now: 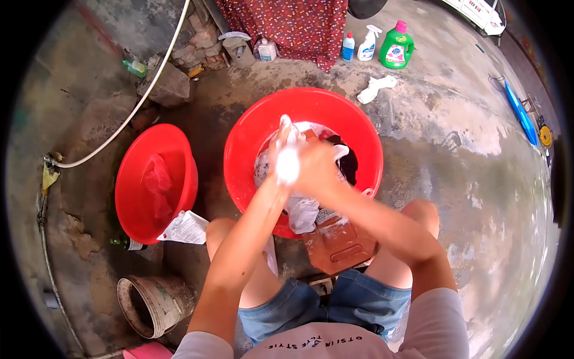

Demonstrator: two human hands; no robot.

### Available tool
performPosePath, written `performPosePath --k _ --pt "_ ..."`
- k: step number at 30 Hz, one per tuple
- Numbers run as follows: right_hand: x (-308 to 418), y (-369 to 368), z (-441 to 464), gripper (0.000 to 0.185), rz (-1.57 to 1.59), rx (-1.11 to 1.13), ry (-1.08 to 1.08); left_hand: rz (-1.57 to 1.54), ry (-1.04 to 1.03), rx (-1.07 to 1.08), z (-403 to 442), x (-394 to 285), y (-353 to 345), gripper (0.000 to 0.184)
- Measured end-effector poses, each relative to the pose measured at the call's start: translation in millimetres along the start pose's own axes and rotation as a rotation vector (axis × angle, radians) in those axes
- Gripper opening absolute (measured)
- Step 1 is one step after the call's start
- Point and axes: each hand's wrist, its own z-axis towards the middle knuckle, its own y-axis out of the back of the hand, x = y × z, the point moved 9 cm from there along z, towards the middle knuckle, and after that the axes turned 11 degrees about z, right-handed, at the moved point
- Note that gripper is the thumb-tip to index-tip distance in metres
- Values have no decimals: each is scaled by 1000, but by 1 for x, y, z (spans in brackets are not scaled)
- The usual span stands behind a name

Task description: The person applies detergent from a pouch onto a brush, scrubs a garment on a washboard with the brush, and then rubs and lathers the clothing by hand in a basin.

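My left hand (281, 143) and my right hand (317, 161) meet above a large red basin (239, 137). A bright white, wet-looking cloth (288, 166) is between them; motion and glare blur its shape. Both hands are closed around it, with a white end (341, 151) sticking out beside my right hand. In the basin, dark cloth (348, 166) and sudsy water show partly. A greyish-white cloth (303, 214) hangs over the near rim, against a brown washboard (341, 245) that leans into the basin between my knees.
A smaller red basin (125, 191) with red cloth stands tilted at left, near a white packet (185, 228) and an old bucket (149, 305). A white sock (376, 88) lies beyond, below a green detergent bottle (396, 46) and spray bottle (369, 45). A hose (140, 102) crosses the left.
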Motion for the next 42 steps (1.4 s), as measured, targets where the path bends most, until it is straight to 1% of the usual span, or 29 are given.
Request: performPosePath --k 1,2,4,5,6,7,10,11,12,13,14,15,16,17,20,21,22,23,26,27,29,31,32,34,36,37,40,41,42 --pt "15 2 1 14 52 3 41 -198 -11 320 4 -9 -26 28" --pt "29 5 2 13 104 8 81 -113 6 11 0 10 -6 25" --pt "-19 20 18 9 88 -33 172 64 44 -588 -30 6 -23 19" --pt "-64 19 20 11 -135 -46 -2 197 49 -608 -28 4 -21 20" --pt "-62 21 34 24 -92 208 -290 30 -54 -242 -10 8 -27 23" --pt "-56 18 29 21 -72 198 -338 -136 -157 125 -5 14 -11 28" --pt "31 6 -1 13 101 -14 172 -11 -262 281 5 28 39 34" --pt "27 7 -5 10 139 -25 300 263 -340 -73 4 41 70 33" --pt "7 11 1 9 125 -13 293 202 -139 -315 -9 29 38 32" --pt "-10 28 22 10 19 1 82 91 49 -556 -31 15 -1 30" --pt "-38 34 33 12 -87 21 -129 184 122 -467 -34 0 -35 29" --pt "-67 25 25 15 110 -45 -205 148 90 -491 -33 -8 -40 29" --pt "-33 20 19 12 97 -19 -208 116 56 -510 -25 -16 -40 30" --pt "0 16 13 10 85 8 -209 -118 -51 289 -5 2 -25 29" --pt "22 7 -6 15 189 -86 340 50 31 -405 -22 18 -8 27" --pt "-16 11 5 15 185 -39 121 105 66 -628 -37 15 -11 27" --pt "-54 16 15 15 172 5 -96 193 205 -647 -43 11 -30 23" --pt "-89 15 17 11 -34 114 -297 186 193 -617 -42 6 -37 23" --pt "-4 -6 -7 13 -197 87 -22 203 158 -580 -42 2 -32 26" --pt "18 -3 -10 17 29 23 154 218 144 -576 -45 4 -25 28" --pt "4 11 3 15 245 -16 147 255 121 -545 -43 8 -16 33" --pt "-74 29 33 13 44 129 -313 205 96 -427 -28 -3 -25 45" --pt "-100 24 28 12 638 168 -602 149 248 -251 -25 -19 -30 45" --pt "-84 29 28 10 982 143 -460 418 236 -162 -26 -52 -30 48" --pt "-86 25 19 9 1046 208 -560 803 120 -12 -30 -70 -42 65" --pt "-86 21 12 9 1081 242 -618 706 122 -54 -31 -72 -43 60" --pt "-71 27 16 13 1076 275 -602 922 176 -84 -36 -67 -50 44" --pt "-64 27 18 19 1049 311 -603 836 238 -108 -36 -56 -24 32" --pt "-62 24 15 23 1051 354 -633 770 193 -126 -40 -65 -28 31"
